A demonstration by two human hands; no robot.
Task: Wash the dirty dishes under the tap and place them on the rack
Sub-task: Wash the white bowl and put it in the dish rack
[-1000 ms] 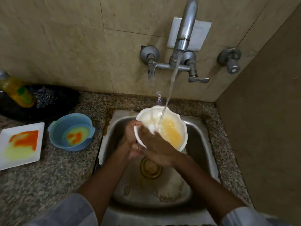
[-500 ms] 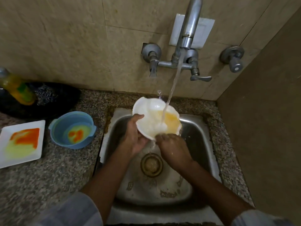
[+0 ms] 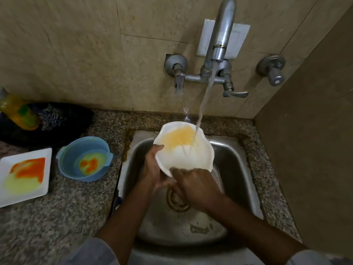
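Observation:
A white scalloped bowl (image 3: pixel 191 157) with yellow residue in its far half is held over the steel sink (image 3: pixel 225 155) under the running tap (image 3: pixel 219 46). Water streams into the bowl. My left hand (image 3: pixel 152 167) grips the bowl's left rim, thumb on the edge. My right hand (image 3: pixel 194 186) holds the near rim from below, its fingers curled under the bowl. On the counter to the left stand a blue bowl (image 3: pixel 66 161) smeared orange and yellow and a white square plate (image 3: pixel 24 196) with orange and yellow smears.
A yellow dish-soap bottle (image 3: pixel 19 113) and a steel scrubber (image 3: pixel 51 117) sit in a black tray (image 3: pixel 76 123) at the back left. A brown wall (image 3: pixel 309 150) closes the right side. The sink drain (image 3: pixel 177 203) shows below my hands. No rack is in view.
The bowl has turned so the yellow residue now faces the far side. My right hand moved from inside the bowl to its near rim.

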